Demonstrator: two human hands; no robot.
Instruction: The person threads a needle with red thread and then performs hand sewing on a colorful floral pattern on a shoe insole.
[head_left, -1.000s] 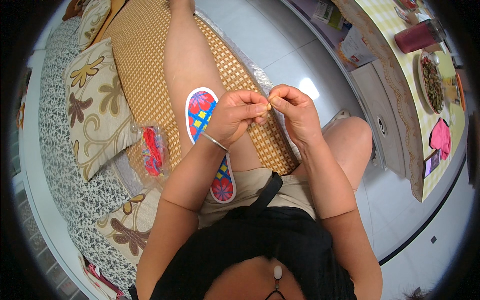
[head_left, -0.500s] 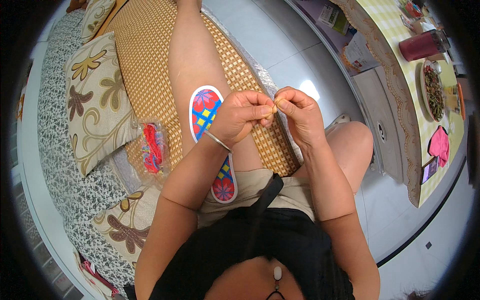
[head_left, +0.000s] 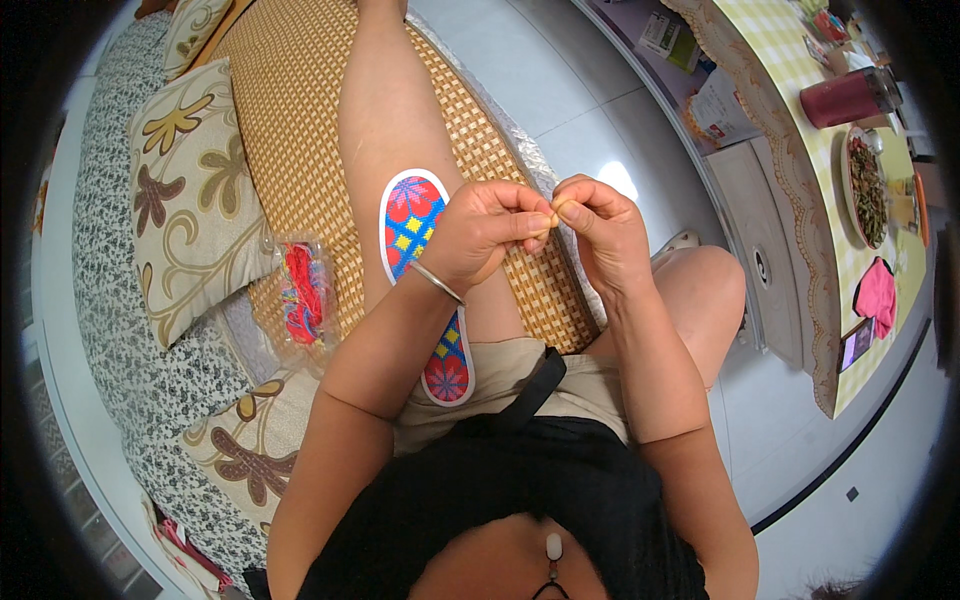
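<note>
Right of the long, white-edged, red-and-blue patterned insole (head_left: 408, 218), left hand (head_left: 488, 236) and right hand (head_left: 606, 236) pinch together, contents indiscernible, apparently fine fingerwork next needing steadiness.

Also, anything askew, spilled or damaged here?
Nothing stands out. The cross-stitch insole lies on the left leg, the clear bag of coloured thread beside it, with no visible spill or damage. Left hand and right hand meet in a pinch; anything held is too small to tell.
</note>
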